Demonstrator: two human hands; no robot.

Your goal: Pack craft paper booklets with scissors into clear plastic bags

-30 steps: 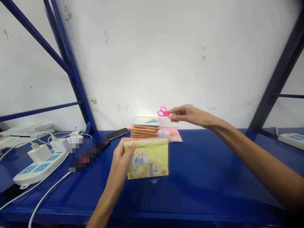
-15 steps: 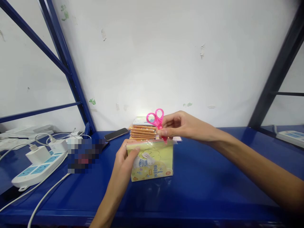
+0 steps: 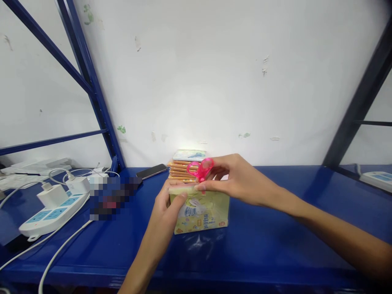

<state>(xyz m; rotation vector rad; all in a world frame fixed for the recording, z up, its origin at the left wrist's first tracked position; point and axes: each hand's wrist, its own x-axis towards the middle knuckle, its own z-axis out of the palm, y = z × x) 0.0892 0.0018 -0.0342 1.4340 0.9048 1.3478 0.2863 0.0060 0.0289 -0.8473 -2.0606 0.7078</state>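
My left hand (image 3: 167,206) grips the left edge of a yellow booklet pack (image 3: 206,214) with a rabbit picture, in a clear plastic bag. Its thumb lies on the front and the fingers are behind. At the bag's top edge, my right hand (image 3: 231,175) pinches a pair of pink child's scissors (image 3: 201,174). Their finger loops point up, and the blades reach down at the bag's opening, mostly hidden by the thumb and the pack. The pack is held upright over the blue table (image 3: 263,241).
Behind the pack stands a stack of orange-edged packs (image 3: 180,169) with a pale booklet (image 3: 188,154) on top. A black phone (image 3: 151,171) lies to its left. Farther left are a white power strip (image 3: 56,214) with chargers, cables, and a blurred-out dark object (image 3: 116,200).
The scissors have moved down and slightly left into the bag's opening, with my right hand lowered against the top edge. My left hand still holds the pack. The view has shifted slightly.
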